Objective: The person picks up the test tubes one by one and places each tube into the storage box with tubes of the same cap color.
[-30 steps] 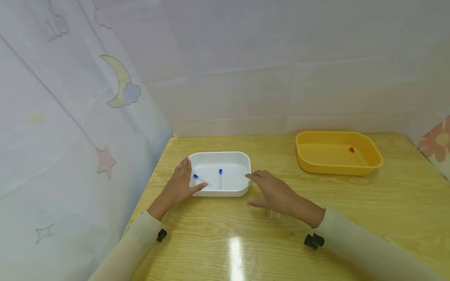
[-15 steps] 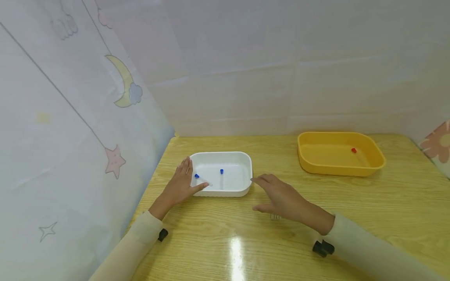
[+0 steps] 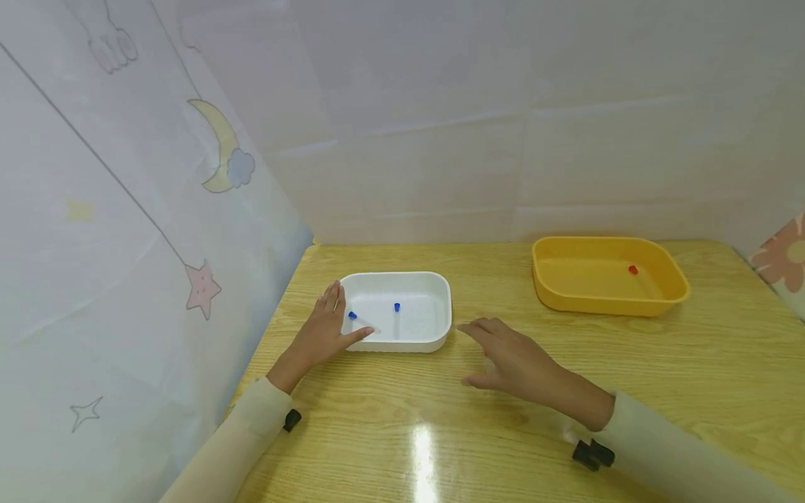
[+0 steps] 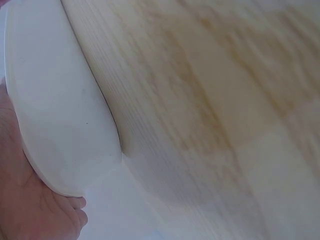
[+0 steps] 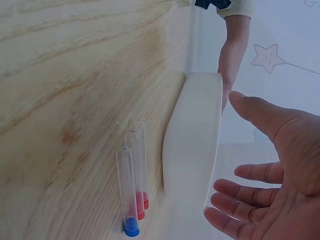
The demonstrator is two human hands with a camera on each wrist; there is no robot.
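Two clear test tubes with blue caps, one upright in the picture (image 3: 397,320) and one slanted (image 3: 365,323), lie in a white tray (image 3: 415,346). My left hand (image 3: 321,332) rests on the tray's left end, fingers extended and thumb over the front rim. To the right of the tray, my right hand (image 3: 512,360) hovers above the table with relaxed, spread fingers and holds nothing. Below it, in the right wrist view, a blue-capped test tube (image 5: 126,175) and two red-capped test tubes (image 5: 144,165) lie on the wood; the head view hides them behind the hand.
A yellow tray (image 3: 597,304) stands at the back right of the wooden table (image 3: 352,426), with one red-capped tube (image 3: 633,270) inside. A printed cloth (image 3: 402,126) hangs behind the table and along its left side.
My right hand has drawn back from the white tray's right end, moving right and slightly toward me, and now covers the tubes in the head view. My left hand stays put.
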